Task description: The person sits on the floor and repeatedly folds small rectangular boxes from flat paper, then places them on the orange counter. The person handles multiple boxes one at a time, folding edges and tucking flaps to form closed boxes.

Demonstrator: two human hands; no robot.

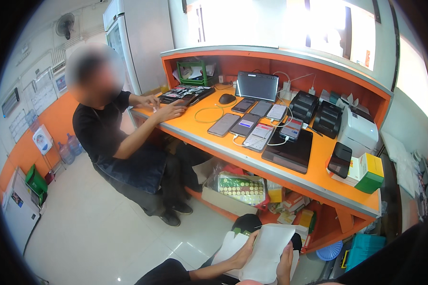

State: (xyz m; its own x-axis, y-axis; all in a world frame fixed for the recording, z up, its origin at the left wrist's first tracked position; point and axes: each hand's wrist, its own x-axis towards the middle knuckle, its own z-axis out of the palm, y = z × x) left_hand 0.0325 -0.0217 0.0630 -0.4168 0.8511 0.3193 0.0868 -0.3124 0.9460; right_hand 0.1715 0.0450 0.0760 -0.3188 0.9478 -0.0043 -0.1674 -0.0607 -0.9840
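Note:
Low in the view, above my lap, I hold a white cardboard sheet (273,242) that looks like an unfolded carton. My left hand (245,251) is closed on its left edge, thumb toward the top. My right hand (285,264) grips the opposite edge, its fingers partly hidden behind the sheet. More white cardboard (229,247) lies beneath and to the left of my left hand. Small green pieces (242,232) show just beyond it, too small to name.
An orange counter (195,124) ahead carries several phones (258,137), a black tablet (290,159), a laptop (257,86) and printers. Under it stands a carton (228,202) of packets. A seated person (104,128) in black works at its left. A teal case (366,251) sits lower right.

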